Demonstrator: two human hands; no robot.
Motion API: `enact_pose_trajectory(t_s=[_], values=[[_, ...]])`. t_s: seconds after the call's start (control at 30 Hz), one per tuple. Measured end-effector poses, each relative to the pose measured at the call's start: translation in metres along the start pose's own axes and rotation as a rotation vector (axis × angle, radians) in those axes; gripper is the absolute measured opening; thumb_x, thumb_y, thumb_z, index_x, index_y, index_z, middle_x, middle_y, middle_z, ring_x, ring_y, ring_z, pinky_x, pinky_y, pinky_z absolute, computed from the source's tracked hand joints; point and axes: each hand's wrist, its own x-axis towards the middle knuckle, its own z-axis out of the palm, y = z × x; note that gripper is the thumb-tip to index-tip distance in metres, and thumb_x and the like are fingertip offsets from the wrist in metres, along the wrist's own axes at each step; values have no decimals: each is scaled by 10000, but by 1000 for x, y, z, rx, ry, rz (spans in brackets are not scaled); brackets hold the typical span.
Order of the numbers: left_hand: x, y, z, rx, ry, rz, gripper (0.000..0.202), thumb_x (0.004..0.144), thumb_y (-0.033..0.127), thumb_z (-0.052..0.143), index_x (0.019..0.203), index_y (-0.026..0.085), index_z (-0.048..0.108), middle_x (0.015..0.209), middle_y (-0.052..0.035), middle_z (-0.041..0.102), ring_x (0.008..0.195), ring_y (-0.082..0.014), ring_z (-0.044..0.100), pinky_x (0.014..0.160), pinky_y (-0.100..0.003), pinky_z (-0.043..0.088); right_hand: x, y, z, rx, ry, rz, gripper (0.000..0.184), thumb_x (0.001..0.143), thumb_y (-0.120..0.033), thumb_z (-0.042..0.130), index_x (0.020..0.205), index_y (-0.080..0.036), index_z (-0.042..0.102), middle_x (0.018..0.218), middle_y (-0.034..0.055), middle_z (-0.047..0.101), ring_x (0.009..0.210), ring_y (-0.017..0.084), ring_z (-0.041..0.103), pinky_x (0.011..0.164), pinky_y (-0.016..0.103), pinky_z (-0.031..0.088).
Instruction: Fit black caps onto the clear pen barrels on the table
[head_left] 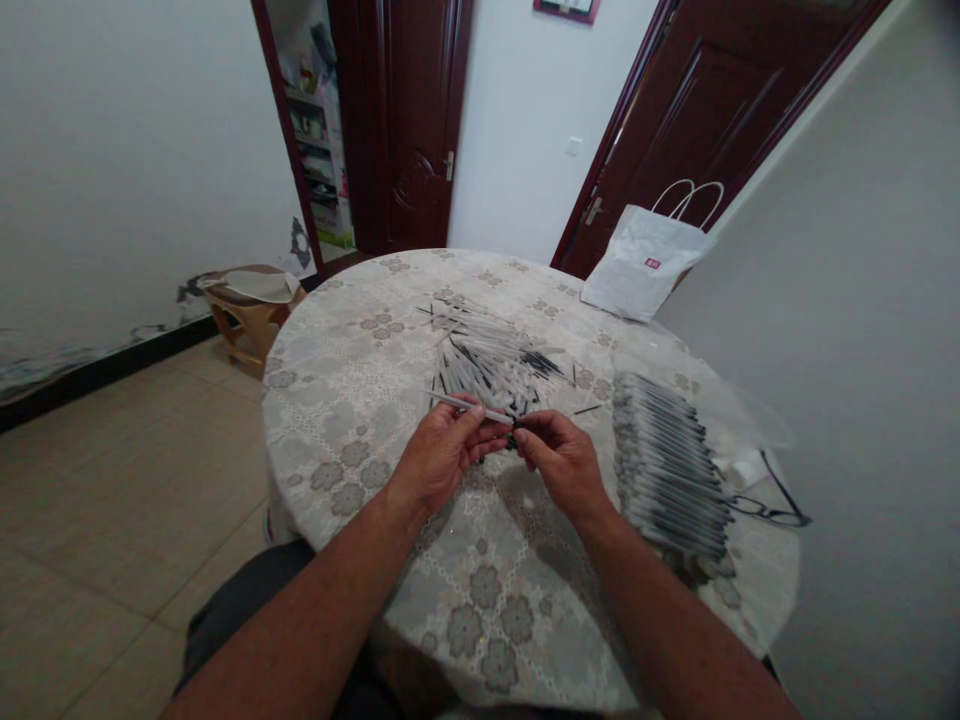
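Between the thumb and fingers of my left hand lies a slim whitish pen barrel, pointing left and slightly up. My right hand pinches a small black piece at the barrel's right end; my fingers partly hide it, and I cannot tell whether it is fixed on. Just beyond both hands a loose pile of whitish pen tubes is spread out, with thin black sticks among them. Some tiny dark bits lie under my fingers. Right of my right hand, many grey-white pens with dark ends lie side by side in a stack.
A round table with a flowered lace-pattern cloth carries everything. Black-framed glasses and clear plastic wrap lie at the right. A white paper bag stands at the back right edge. A wooden stool is by the left wall.
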Motion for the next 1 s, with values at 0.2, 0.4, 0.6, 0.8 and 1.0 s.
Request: enact_pose_trajectory(t_s=[0.2,0.4,0.6,0.8,1.0], values=[[1,-2,-1,34,4,14,270,883,240,724,1052,191,520,972,-93,756,875,-214,762,832,-373,610,-1,-1,1,-42,17,-34,224,827,-378,773,947,-197,718,762,5,689,622,124,593,530,232,462],[1,-2,0,63,17,25,271,874,233,732,1059,185,539,973,-93,758,859,-204,761,820,-362,616,-2,0,1,-78,29,-61,208,841,-364,763,962,-201,717,809,15,705,675,138,617,576,243,481],[1,-2,-1,79,22,10,277,860,222,747,1061,175,563,965,-107,763,852,-206,761,797,-348,623,-3,3,1,-83,39,-120,187,846,-351,763,971,-221,714,861,13,717,741,147,643,646,253,506],[0,-2,-2,95,23,21,287,827,226,786,1027,162,591,975,-115,764,840,-206,759,771,-344,632,-4,1,-3,-219,33,-75,275,915,-469,679,903,-197,722,673,-3,664,593,137,588,547,244,446],[1,-4,-2,102,11,10,279,830,236,786,1020,156,598,996,-126,767,856,-211,759,774,-346,632,-6,-1,-5,-229,-12,-98,456,1040,-518,428,811,-195,653,626,2,605,565,138,557,535,251,415]])
